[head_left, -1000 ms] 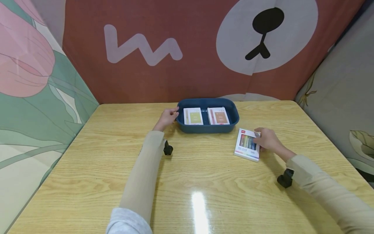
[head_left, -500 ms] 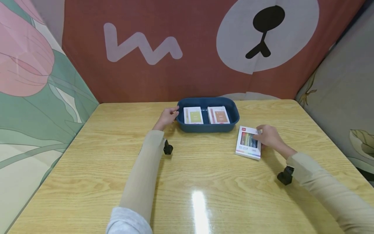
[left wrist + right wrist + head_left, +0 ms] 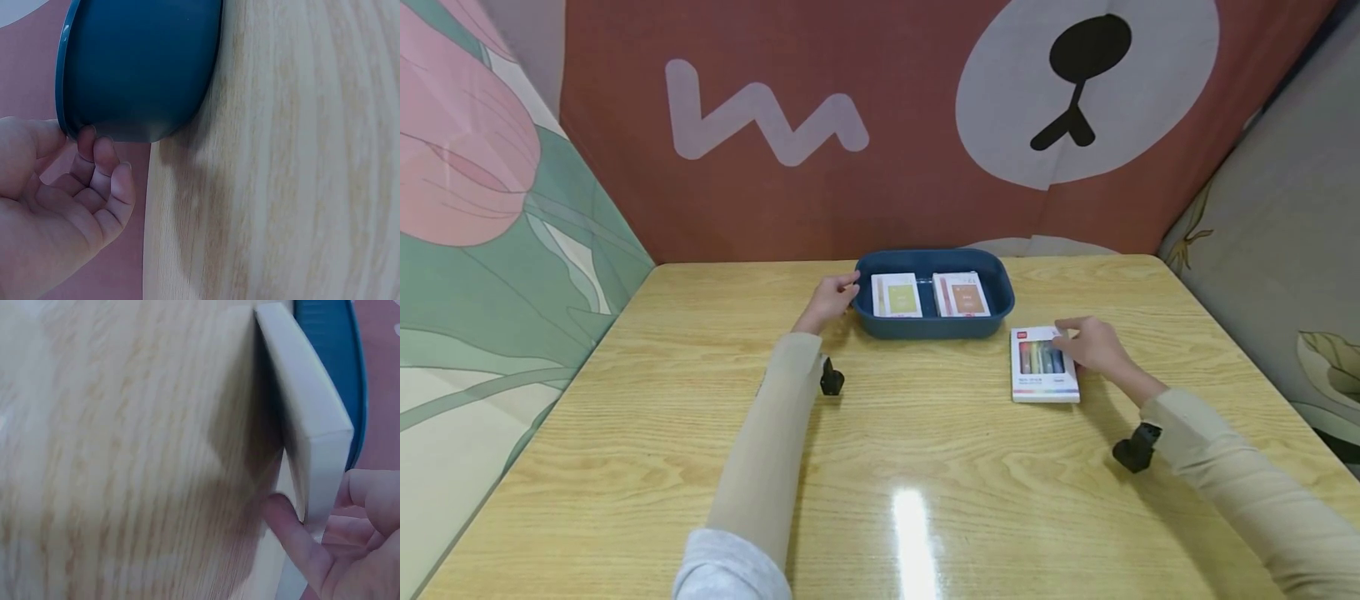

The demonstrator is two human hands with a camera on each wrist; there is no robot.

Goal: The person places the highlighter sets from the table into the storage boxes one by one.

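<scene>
My left hand (image 3: 829, 303) pinches the left rim of a dark blue plastic basin (image 3: 928, 331); in the left wrist view, its thumb and fingertips meet at the rim. Two white boxes lie inside the basin: one box with a yellow-green panel (image 3: 896, 296) at left, one box with a brown panel (image 3: 961, 295) at right. In front of the basin's right end, my right hand (image 3: 1093, 344) grips a white crayon box (image 3: 1045, 387) by its right side. Several coloured sticks show through its window. In the right wrist view, the crayon box (image 3: 312, 406) is tilted, partly raised off the table.
The wooden table (image 3: 880, 442) has light glare near its front. A brown cloth backdrop (image 3: 820, 208) with a cartoon muzzle hangs just behind the basin. Patterned cloths flank the table on both sides. A small black camera (image 3: 1137, 447) sits at each wrist.
The crayon box has turned to lie straighter in the head view and shifted slightly right and up with my right hand. My left hand and the basin stay in place.
</scene>
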